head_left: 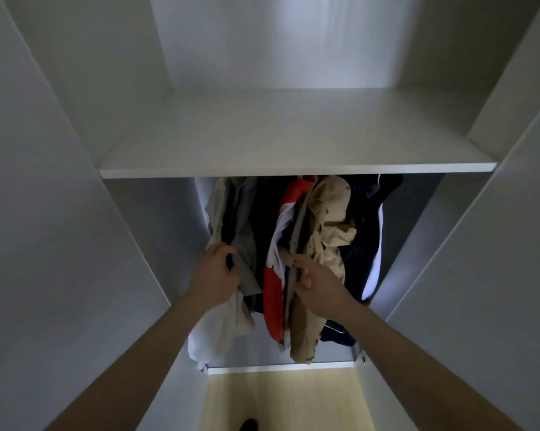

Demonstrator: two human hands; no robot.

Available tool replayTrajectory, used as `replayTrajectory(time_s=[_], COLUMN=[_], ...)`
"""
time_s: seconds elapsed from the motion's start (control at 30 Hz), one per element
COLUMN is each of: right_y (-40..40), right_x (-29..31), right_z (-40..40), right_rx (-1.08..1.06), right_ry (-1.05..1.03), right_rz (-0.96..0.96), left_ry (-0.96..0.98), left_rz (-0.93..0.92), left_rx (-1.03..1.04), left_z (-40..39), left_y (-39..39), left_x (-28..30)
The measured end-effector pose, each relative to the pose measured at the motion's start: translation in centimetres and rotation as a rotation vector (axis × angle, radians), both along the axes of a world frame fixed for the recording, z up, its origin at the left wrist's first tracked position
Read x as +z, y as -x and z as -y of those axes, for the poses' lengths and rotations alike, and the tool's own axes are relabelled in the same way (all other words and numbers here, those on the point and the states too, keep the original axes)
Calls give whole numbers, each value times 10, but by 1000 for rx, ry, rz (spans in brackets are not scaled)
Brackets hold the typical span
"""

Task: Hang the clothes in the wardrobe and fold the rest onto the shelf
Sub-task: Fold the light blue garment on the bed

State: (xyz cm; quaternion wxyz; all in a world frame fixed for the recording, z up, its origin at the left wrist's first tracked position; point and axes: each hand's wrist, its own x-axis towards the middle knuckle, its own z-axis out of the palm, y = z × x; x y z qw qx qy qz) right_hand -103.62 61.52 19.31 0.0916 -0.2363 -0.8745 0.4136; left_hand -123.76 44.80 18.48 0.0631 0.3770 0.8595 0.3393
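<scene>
Several garments hang under the white shelf (293, 141) inside the wardrobe. At the left hangs a grey-olive shirt (243, 225) over a pale garment; my left hand (215, 275) grips its front edge. In the middle hangs a red and white garment (273, 293). Right of it is a crumpled tan shirt (327, 225), and my right hand (318, 287) pinches its front edge between thumb and fingers. Dark navy clothes (365, 231) hang at the right. The rail and hangers are hidden behind the shelf.
White wardrobe side panels (76, 244) and open doors close in on both sides. The wardrobe's bottom edge (281, 367) sits above a light wooden floor (287, 399). A dark shoe tip (248, 424) shows at the bottom of the view.
</scene>
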Motion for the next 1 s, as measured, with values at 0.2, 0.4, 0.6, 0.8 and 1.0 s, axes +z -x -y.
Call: replayTrajectory(time_s=[0.2,0.4,0.6,0.8,1.0], right_y=[-125,-232,-314,-378,-441], right_x=[11,3,-14,-18,-12], right_z=[19,69,162,282,396], right_rx=[-292,-681,-1060,-1378,-1636], right_ry=[164,121,179,253,269], right_rz=[-17,58,85,77,12], left_ry=[-45,42,127,204,148], left_rz=[19,37,51,49,-23], left_rx=[-379,-759,-1137,-1412,-1664], left_z=[-12,-51,-54,-5,50], left_y=[-93,-172,-248,-336,-438], left_x=[17,-2,-25,-29,-6])
